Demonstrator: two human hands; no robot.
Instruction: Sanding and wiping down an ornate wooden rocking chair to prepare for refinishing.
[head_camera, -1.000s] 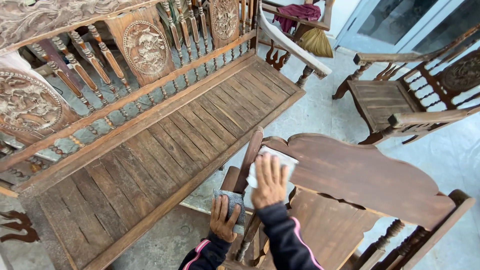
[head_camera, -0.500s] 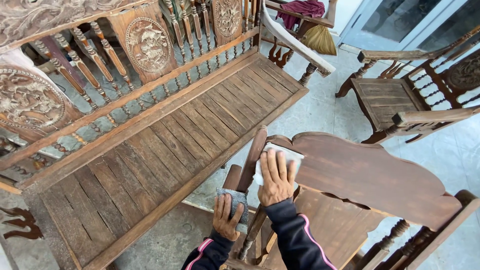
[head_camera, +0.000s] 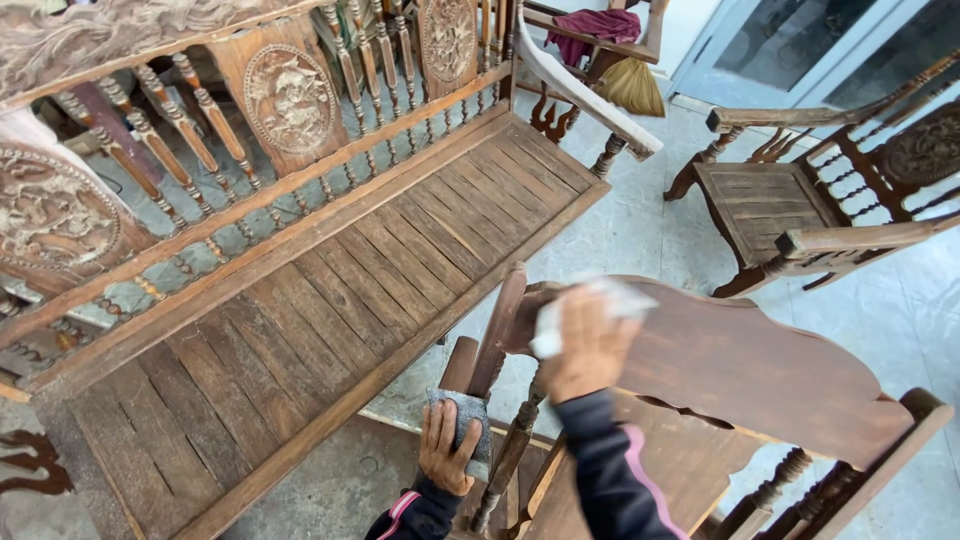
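Note:
A brown wooden chair lies tilted below me, its broad curved backrest (head_camera: 760, 360) facing up. My right hand (head_camera: 590, 345) presses a white cloth (head_camera: 615, 300) flat against the left part of that backrest; the hand is motion-blurred. My left hand (head_camera: 448, 448) grips a grey sanding pad (head_camera: 465, 410) against the chair's armrest post (head_camera: 462, 365). Both sleeves are black with a pink stripe.
A long carved wooden bench (head_camera: 330, 290) with a slatted seat and spindled back stands at the left. Another wooden armchair (head_camera: 800, 200) sits at the upper right on the pale tiled floor (head_camera: 640, 225). A maroon cloth (head_camera: 590, 25) and a straw broom (head_camera: 630, 85) are behind.
My right hand has slid the white cloth rightward and slightly up along the backrest. My left hand stays on the grey pad.

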